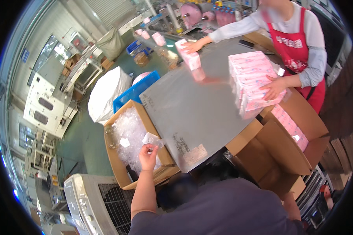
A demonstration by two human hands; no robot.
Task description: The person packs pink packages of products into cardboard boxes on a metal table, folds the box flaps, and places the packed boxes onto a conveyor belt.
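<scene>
Over an open carton (112, 153) on the left, my left hand (148, 156) is raised with fingers pinched together. They hold a small translucent plastic piece (150, 138) with a round mark in its middle. Loose clear plastic pieces (125, 127) fill that carton. On my right, my right hand (289, 197) is low beside an open cardboard box (278, 150); its fingers are hidden, so its grip cannot be made out. Inside a neighbouring box lie pink packs (290, 127).
A grey metal table (192, 105) spans the middle. Across it, a person in a red apron (290, 43) holds a stack of pink packs (249, 74) and touches another pack row (190, 58). A blue crate (139, 89), white sack (109, 94) and cooler unit (88, 203) stand left.
</scene>
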